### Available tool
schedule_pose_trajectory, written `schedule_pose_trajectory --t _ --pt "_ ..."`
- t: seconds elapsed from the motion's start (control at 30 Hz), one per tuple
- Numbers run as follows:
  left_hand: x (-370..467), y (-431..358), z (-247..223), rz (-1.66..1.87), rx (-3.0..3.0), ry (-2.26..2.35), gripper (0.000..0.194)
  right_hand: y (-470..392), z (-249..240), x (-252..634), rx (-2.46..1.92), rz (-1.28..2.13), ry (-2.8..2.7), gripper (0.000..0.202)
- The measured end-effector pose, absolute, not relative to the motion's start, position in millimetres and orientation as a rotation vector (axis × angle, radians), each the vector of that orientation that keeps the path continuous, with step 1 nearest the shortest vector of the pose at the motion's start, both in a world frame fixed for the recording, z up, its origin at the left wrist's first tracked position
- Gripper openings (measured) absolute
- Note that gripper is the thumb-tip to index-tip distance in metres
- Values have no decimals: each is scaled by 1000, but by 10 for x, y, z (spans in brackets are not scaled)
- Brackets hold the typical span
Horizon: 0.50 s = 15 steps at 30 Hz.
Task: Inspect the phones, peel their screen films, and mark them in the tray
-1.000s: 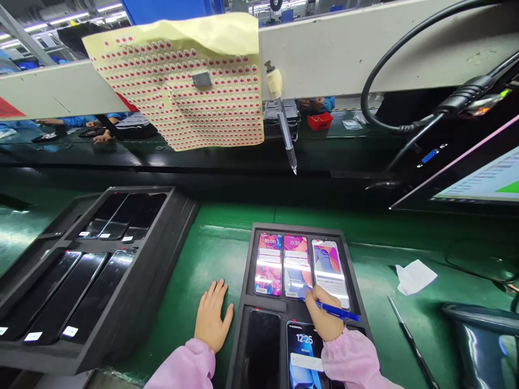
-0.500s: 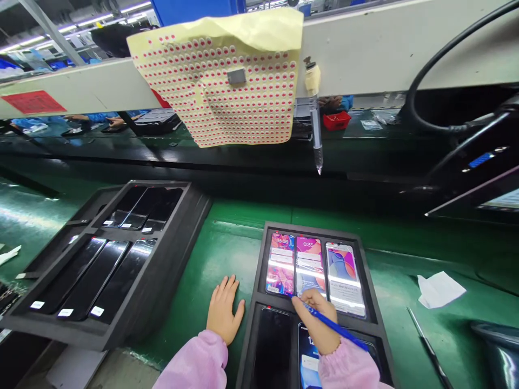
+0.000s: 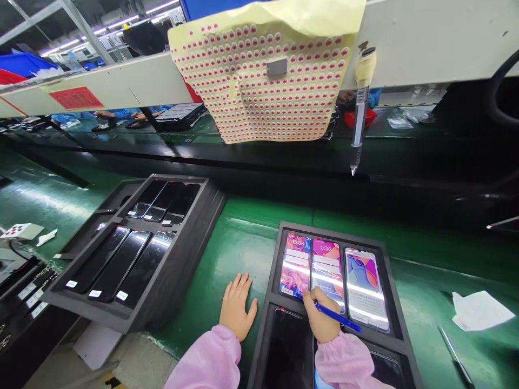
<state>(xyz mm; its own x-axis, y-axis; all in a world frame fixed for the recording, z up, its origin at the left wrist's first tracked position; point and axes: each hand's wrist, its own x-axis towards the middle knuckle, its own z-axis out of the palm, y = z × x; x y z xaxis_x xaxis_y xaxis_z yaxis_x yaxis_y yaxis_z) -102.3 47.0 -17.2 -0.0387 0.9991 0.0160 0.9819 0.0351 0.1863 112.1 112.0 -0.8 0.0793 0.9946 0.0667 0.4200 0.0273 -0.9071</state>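
My left hand (image 3: pixel 238 308) lies flat with spread fingers on the green bench, left of a black foam tray (image 3: pixel 397 292). My right hand (image 3: pixel 323 316) is closed round a blue pen (image 3: pixel 338 317), its fingertips at the lower edge of the lit phone (image 3: pixel 295 265) in the upper left slot. Beside that, a second lit phone (image 3: pixel 327 265) is partly covered by my fingers. The third lit phone (image 3: pixel 367 286) fills the upper right. A dark phone (image 3: pixel 287 346) sits in the lower left slot; the lower middle one is mostly hidden by my right sleeve.
Left stands a raised foam tray (image 3: pixel 178 243) of dark phones. A sticker sheet (image 3: pixel 279 97) and a clear pen (image 3: pixel 359 119) hang from the white rail above. White paper (image 3: pixel 482 310) and a thin metal tool (image 3: pixel 454 351) lie right. People's hands show behind the rail.
The view has turned left, so most things sit further right. The second phone's clock went from 0:35 to 0:36. The blue pen's angle has changed slightly; my left hand still rests on the bench.
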Motion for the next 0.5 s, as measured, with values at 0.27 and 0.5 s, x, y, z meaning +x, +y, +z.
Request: schedule_pose_trajectory --t 0.27,0.5 --pt "-1002 488 -137 237 2085 2172 42 1061 84 1192 -1549 968 -1262 36" --pt "-968 504 -83 249 2036 2171 42 525 458 1529 -1622 1193 -963 34"
